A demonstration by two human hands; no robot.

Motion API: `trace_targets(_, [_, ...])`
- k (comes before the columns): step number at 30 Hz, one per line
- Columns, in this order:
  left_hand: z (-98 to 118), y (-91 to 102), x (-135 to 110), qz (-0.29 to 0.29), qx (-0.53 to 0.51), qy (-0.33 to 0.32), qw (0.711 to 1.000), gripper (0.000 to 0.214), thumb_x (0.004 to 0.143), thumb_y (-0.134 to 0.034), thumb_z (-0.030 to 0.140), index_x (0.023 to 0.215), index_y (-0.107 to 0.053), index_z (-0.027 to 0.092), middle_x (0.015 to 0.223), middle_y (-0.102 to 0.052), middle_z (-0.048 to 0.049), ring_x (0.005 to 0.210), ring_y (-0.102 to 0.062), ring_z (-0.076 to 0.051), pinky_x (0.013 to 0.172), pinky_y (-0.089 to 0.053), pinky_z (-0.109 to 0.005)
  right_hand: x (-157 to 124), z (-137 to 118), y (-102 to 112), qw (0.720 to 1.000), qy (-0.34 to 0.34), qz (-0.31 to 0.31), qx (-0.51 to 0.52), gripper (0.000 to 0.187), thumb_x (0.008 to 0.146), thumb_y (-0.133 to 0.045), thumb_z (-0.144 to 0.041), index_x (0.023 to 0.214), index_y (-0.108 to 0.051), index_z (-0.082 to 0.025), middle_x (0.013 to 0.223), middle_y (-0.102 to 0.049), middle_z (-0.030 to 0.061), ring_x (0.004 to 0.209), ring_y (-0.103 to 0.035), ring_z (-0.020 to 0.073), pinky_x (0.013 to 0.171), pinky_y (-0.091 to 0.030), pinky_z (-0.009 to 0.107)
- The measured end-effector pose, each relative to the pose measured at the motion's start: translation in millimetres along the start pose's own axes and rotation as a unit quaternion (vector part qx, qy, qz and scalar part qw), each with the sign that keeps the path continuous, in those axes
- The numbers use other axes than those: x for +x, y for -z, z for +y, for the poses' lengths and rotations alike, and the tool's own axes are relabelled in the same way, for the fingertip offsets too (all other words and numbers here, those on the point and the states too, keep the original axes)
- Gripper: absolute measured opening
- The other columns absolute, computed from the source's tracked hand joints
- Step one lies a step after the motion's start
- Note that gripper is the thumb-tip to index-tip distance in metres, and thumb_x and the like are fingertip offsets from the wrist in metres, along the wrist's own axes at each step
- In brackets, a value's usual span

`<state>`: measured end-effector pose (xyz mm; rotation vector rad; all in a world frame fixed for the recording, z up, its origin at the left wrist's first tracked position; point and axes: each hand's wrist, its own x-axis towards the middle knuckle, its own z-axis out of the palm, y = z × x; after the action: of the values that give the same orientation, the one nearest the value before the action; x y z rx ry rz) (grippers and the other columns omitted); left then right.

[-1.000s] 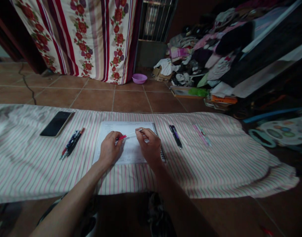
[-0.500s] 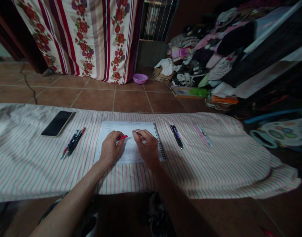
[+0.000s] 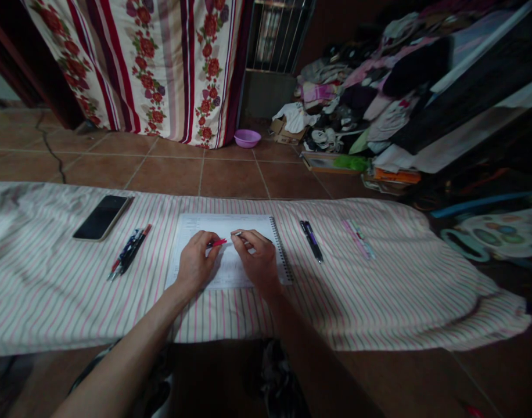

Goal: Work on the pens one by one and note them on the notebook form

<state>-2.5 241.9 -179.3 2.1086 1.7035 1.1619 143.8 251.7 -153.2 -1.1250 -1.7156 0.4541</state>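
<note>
My left hand (image 3: 197, 258) is closed in a pinch round a slim red pen part (image 3: 218, 242), its tip pointing right. My fingers hide the rest of that part. Opposite it, my right hand (image 3: 258, 258) grips a thin pen (image 3: 237, 234); its pale end pokes out at the fingertips and a dark end shows behind the knuckles. A small gap lies between the two pieces. Both hands are over an open spiral notebook (image 3: 231, 278) with faint writing or print on its page.
A striped cloth (image 3: 379, 307) covers the low surface. Left of the notebook lie a phone (image 3: 101, 218) and several pens (image 3: 130, 253). To the right are dark pens (image 3: 311, 241) and pastel pens (image 3: 358, 239). A purple basin (image 3: 247, 138) sits on the tiled floor.
My right hand has shifted slightly left, bringing the pen's pale end nearer the red part. My left hand has barely moved.
</note>
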Motion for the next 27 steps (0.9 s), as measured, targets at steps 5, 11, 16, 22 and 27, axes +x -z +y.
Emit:
trace_targets(5, [0.1, -0.2, 0.1, 0.000, 0.001, 0.000, 1.000, 0.002, 0.081, -0.053, 0.018, 0.081, -0.052, 0.019, 0.078, -0.057, -0.0012, 0.075, -0.054, -0.016, 0.068, -0.042, -0.028, -0.6, 1.4, -1.5, 1.000, 0.002, -0.001, -0.003, 0.015, 0.082, -0.052, -0.023, 0.078, -0.065, -0.018, 0.078, -0.069, 0.0038, 0.065, -0.062, 0.0119, 0.059, -0.050, 0.021])
trace_targets(11, [0.0, 0.0, 0.4, 0.000, 0.000, 0.004, 1.000, 0.002, 0.081, -0.053, 0.017, 0.080, -0.052, 0.019, 0.078, -0.057, -0.0013, 0.075, -0.054, -0.016, 0.068, -0.042, -0.028, -0.6, 2.2, -1.8, 1.000, 0.001, -0.007, 0.005, 0.015, 0.083, -0.052, -0.023, 0.079, -0.065, -0.018, 0.080, -0.069, 0.0047, 0.067, -0.062, 0.0125, 0.058, -0.050, 0.021])
trace_targets(16, [-0.2, 0.0, 0.1, -0.004, 0.001, 0.004, 1.000, 0.001, 0.081, -0.053, 0.018, 0.081, -0.053, 0.019, 0.078, -0.057, -0.0016, 0.075, -0.053, -0.016, 0.069, -0.042, -0.028, -0.7, 2.0, -2.3, 1.000, 0.000, -0.009, 0.009, 0.015, 0.082, -0.052, -0.024, 0.079, -0.065, -0.018, 0.077, -0.069, 0.0044, 0.066, -0.063, 0.0122, 0.058, -0.051, 0.021])
trace_targets(22, [-1.9, -0.9, -0.6, -0.006, -0.004, -0.003, 1.000, 0.001, 0.083, -0.052, 0.019, 0.083, -0.053, 0.019, 0.080, -0.057, -0.0020, 0.075, -0.053, -0.016, 0.070, -0.043, -0.028, -0.8, 1.8, -3.0, 1.000, 0.003, -0.012, 0.014, 0.015, 0.082, -0.051, -0.023, 0.080, -0.066, -0.018, 0.078, -0.069, 0.0043, 0.067, -0.063, 0.0125, 0.058, -0.050, 0.021])
trace_targets(27, [-2.3, -1.1, -0.6, -0.008, -0.002, -0.008, 1.000, 0.002, 0.083, -0.052, 0.019, 0.083, -0.054, 0.018, 0.080, -0.057, -0.0023, 0.075, -0.053, -0.016, 0.069, -0.043, -0.028, -0.3, 0.8, -1.4, 1.000, -0.002, -0.019, 0.013, 0.016, 0.082, -0.050, -0.022, 0.080, -0.065, -0.018, 0.078, -0.069, 0.0045, 0.066, -0.062, 0.0122, 0.058, -0.050, 0.020])
